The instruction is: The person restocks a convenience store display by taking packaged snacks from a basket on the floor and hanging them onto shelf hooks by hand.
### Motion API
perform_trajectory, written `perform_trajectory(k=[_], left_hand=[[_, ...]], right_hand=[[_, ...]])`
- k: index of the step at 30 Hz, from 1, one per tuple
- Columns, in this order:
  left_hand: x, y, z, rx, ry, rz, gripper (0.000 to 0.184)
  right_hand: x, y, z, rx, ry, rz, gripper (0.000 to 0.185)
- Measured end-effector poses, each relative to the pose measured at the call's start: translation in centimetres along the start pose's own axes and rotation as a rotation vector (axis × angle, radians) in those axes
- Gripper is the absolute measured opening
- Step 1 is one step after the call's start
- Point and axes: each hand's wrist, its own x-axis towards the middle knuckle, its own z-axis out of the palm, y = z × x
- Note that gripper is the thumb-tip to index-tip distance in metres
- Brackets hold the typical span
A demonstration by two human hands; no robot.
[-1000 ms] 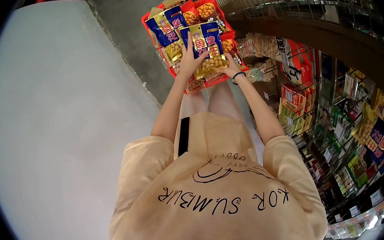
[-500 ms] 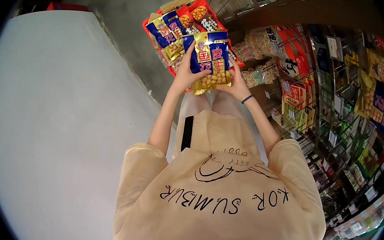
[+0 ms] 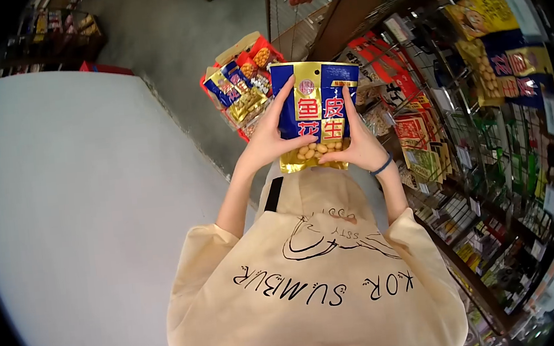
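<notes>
A blue and gold peanut bag (image 3: 316, 113) is held upright in front of my body, its printed front facing me. My left hand (image 3: 272, 137) grips its left edge, with the thumb across the lower front. On the right edge is my right hand (image 3: 365, 140), wearing a dark wristband, its thumb near the bottom of the bag. Beyond the bag, a red basket (image 3: 205, 87) stands lower down, holding another blue and gold bag (image 3: 235, 91) and several red snack bags. The held bag hides part of the basket.
Wire shelves with snack packs (image 3: 419, 137) run along the right side. More peanut bags (image 3: 512, 70) hang at the upper right. A large white surface (image 3: 95, 208) fills the left. Grey floor (image 3: 167, 44) shows beyond, with a stocked shelf (image 3: 47, 35) at the far left.
Both hands have lifted the peanut bag away from the basket and closer to me. The view has shifted, so the basket looks smaller and the shelves sit differently.
</notes>
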Motion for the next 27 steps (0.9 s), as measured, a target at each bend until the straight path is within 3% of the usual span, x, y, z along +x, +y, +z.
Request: perform_trajectory(k=[8, 13, 16, 27], left_hand=[[2.8, 5.0, 2.2, -0.007, -0.164, 0.119, 0.101], [5.1, 8.0, 4.1, 0.066, -0.243, 0.22, 0.099], [7.1, 10.1, 6.0, 0.1, -0.294, 0.3, 0.094], [11.6, 13.6, 11.1, 0.109, -0.337, 0.526, 0.073]], right_hand=[[-4.2, -4.2, -3.5, -0.123, 0.256, -0.075, 0.121], [-6.0, -4.6, -4.4, 0.037, 0.561, -0.06, 0.092], [-7.3, -5.9, -5.9, -0.192, 0.756, -0.15, 0.09], [-10.2, -6.8, -9.3, -0.348, 0.98, -0.108, 0.1]])
